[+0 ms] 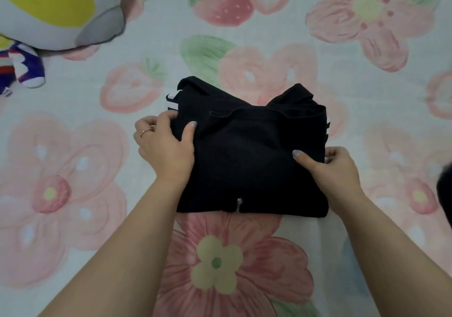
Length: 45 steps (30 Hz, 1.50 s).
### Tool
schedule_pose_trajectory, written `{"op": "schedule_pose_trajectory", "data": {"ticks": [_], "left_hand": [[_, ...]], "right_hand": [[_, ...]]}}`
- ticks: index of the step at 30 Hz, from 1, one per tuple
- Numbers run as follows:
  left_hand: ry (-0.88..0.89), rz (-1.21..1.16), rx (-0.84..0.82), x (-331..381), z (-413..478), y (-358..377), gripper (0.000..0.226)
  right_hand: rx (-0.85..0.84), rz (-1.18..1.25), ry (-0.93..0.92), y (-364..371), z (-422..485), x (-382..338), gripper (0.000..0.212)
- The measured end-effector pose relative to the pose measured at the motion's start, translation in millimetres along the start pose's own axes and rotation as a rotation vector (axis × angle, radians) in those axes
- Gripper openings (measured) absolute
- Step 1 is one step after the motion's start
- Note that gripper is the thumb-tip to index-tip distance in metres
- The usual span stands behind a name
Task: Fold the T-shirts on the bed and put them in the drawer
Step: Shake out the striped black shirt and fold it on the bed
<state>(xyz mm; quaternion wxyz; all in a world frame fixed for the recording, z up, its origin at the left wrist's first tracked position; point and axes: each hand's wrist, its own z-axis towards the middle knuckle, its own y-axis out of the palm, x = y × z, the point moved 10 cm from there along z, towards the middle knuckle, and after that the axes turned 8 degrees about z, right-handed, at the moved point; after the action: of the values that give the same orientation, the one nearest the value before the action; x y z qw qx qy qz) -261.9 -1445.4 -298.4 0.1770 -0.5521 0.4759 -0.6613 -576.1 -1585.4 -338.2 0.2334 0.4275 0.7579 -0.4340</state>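
Observation:
A black T-shirt [247, 155] lies folded into a rough square on the bed [73, 170], which has a sheet printed with flowers and strawberries. White stripes show at its left and right edges. My left hand [163, 145] grips the shirt's left edge, thumb on top and fingers tucked under the fabric. My right hand [332, 170] holds the right edge the same way, thumb pressed on the cloth. No drawer is in view.
A plush toy [49, 11], grey with a yellow patch, lies at the top left, with a small blue and white plush part [27, 70] below it. A dark object [446, 194] pokes in at the right edge.

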Motion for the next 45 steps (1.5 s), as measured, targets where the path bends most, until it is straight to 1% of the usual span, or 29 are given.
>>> {"op": "schedule_pose_trajectory", "data": {"ticks": [2, 4, 5, 7, 8, 9, 11, 12, 13, 15, 17, 19, 21, 23, 24, 25, 26, 28, 29, 30, 31, 33, 34, 36, 38, 39, 42, 43, 45], "left_hand": [[0.01, 0.019, 0.003, 2, 4, -2, 0.022], [-0.066, -0.105, -0.005, -5, 12, -4, 0.011], [-0.093, -0.152, 0.002, -8, 15, -6, 0.012], [-0.059, -0.146, 0.0, -4, 17, -7, 0.008], [-0.01, -0.119, -0.004, 2, 16, -8, 0.016], [0.057, -0.089, -0.019, 11, 15, -7, 0.029], [0.226, 0.04, -0.054, 29, 14, -5, 0.04], [0.31, 0.125, -0.077, 37, 15, -3, 0.037], [0.376, 0.198, -0.095, 42, 16, -1, 0.033], [0.438, 0.25, -0.093, 47, 21, -2, 0.024], [0.437, 0.241, -0.068, 48, 31, -7, 0.017], [0.365, 0.176, -0.1, 42, 45, -8, 0.011], [0.223, 0.07, -0.131, 28, 57, -9, 0.003], [0.109, -0.011, -0.14, 16, 57, -8, 0.008], [0.082, -0.008, -0.124, 14, 53, -10, 0.019], [0.096, 0.035, -0.069, 17, 46, -17, 0.032], [0.17, 0.086, 0.015, 29, 34, -27, 0.042], [0.463, 0.132, 0.101, 63, -10, -33, 0.051], [0.619, 0.162, 0.074, 75, -41, -23, 0.052], [0.73, 0.227, -0.022, 80, -71, -6, 0.054], [0.762, 0.32, -0.179, 75, -95, 16, 0.058], [0.655, 0.484, -0.431, 47, -117, 51, 0.068], [0.578, 0.542, -0.485, 34, -116, 60, 0.07], [0.509, 0.563, -0.483, 30, -109, 62, 0.075], [0.449, 0.379, -0.505, 49, -112, 54, 0.083], [0.392, 0.194, -0.559, 62, -119, 48, 0.087], [0.104, -0.517, -0.824, 100, -150, 25, 0.092], [0.022, -0.697, -0.863, 107, -155, 15, 0.092], [-0.006, -0.903, -0.811, 118, -152, -13, 0.08]], "right_hand": [[0.03, -0.02, -0.025, 1, -2, 0, 0.048], [0.033, -0.018, -0.01, 2, -2, 0, 0.045], [0.033, 0.001, 0.018, 2, -1, 1, 0.045], [0.042, 0.001, 0.059, 0, 1, 2, 0.054], [0.056, -0.046, 0.024, -2, 0, -3, 0.063], [0.074, -0.097, -0.064, -4, -2, -14, 0.073], [0.1, -0.132, -0.329, -6, -13, -49, 0.079], [0.093, -0.144, -0.456, -6, -17, -67, 0.072], [0.072, -0.189, -0.55, -3, -18, -81, 0.058], [0.017, -0.307, -0.624, 4, -11, -98, 0.025], [-0.02, -0.327, -0.584, 1, 4, -105, 0.007], [-0.021, -0.269, -0.497, -10, 20, -105, 0.01], [-0.014, -0.236, -0.425, -18, 31, -102, 0.016], [-0.003, -0.242, -0.381, -17, 35, -97, 0.015], [0.019, -0.234, -0.366, -16, 36, -94, 0.016], [0.06, -0.213, -0.358, -17, 33, -92, 0.024], [0.114, -0.176, -0.354, -19, 28, -90, 0.037], [0.219, -0.08, -0.351, -26, 10, -82, 0.062], [0.237, -0.035, -0.314, -28, 2, -71, 0.071], [0.225, -0.007, -0.238, -26, -5, -54, 0.078], [0.186, -0.005, -0.132, -21, -10, -33, 0.083], [0.073, -0.005, 0.062, -7, -18, 4, 0.084], [0.02, 0.047, 0.119, -1, -19, 13, 0.08], [-0.104, 0.226, 0.194, 13, -18, 15, 0.059], [-0.236, 0.306, 0.121, 22, -22, -6, 0.029], [-0.271, 0.298, 0.018, 19, -26, -25, 0.025], [-0.332, 0.234, -0.367, 7, -74, -90, 0.035], [-0.377, 0.208, -0.467, 7, -99, -108, 0.04], [-0.455, 0.14, -0.568, 13, -146, -124, 0.055]]}}
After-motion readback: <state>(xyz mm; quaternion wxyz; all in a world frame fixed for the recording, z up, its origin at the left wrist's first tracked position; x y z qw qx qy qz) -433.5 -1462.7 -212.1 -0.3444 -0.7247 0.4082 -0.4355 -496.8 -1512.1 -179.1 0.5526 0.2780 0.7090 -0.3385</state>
